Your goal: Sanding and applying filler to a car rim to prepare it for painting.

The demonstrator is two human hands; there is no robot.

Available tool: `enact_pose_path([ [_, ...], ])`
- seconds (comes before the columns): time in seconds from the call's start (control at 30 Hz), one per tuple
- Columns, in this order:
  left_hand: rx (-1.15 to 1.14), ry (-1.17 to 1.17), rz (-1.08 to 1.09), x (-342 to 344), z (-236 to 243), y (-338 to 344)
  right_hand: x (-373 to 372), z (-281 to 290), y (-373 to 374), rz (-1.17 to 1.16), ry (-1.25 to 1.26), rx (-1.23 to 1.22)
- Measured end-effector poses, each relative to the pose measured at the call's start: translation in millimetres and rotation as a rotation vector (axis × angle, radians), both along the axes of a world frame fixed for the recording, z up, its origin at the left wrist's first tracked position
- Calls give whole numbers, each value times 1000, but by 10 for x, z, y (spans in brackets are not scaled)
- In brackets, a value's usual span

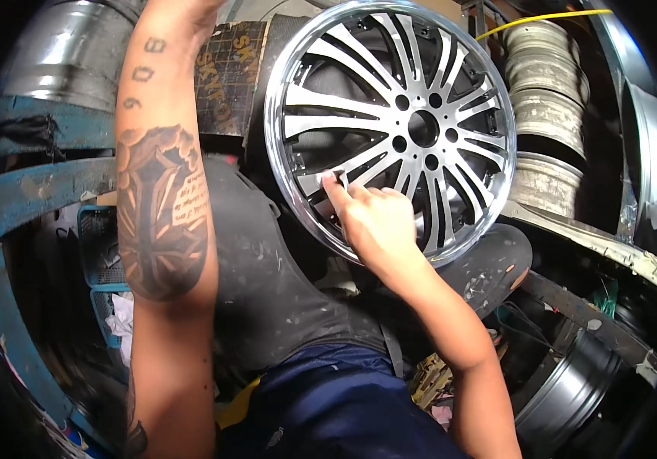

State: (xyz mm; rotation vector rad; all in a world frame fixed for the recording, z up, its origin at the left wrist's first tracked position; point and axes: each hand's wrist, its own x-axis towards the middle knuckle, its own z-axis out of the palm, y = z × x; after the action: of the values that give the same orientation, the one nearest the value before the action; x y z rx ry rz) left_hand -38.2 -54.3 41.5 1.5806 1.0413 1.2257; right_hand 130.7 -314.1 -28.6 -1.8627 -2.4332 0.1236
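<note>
A multi-spoke alloy wheel (423,99), with machined silver spokes, black pockets and a polished lip, leans tilted in front of my knees. My right hand (378,222) is at its lower left, fingers curled and the index fingertip pressed at the outer end of a spoke. Something small and pale may lie under that fingertip; I cannot make out what it is. My tattooed left forearm reaches up the left side of the view. Only the heel of my left hand (204,6) shows at the top edge, its fingers out of the picture.
Several bare wheel barrels (546,115) are stacked at right. A dark barrel (573,382) lies lower right. Blue metal framing (53,187) runs along the left, with a large silver drum-like piece (68,53) above. A dark printed board (229,76) stands behind my left forearm.
</note>
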Motion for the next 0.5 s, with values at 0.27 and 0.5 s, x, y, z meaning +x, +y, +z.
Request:
enact_pose_path([
  [0.27,76,-70,-20,238,-7,19,230,2,-4,-3,55,-64],
  [0.5,39,-36,-43,369,67,-32,482,140,-79,-245,267,10],
])
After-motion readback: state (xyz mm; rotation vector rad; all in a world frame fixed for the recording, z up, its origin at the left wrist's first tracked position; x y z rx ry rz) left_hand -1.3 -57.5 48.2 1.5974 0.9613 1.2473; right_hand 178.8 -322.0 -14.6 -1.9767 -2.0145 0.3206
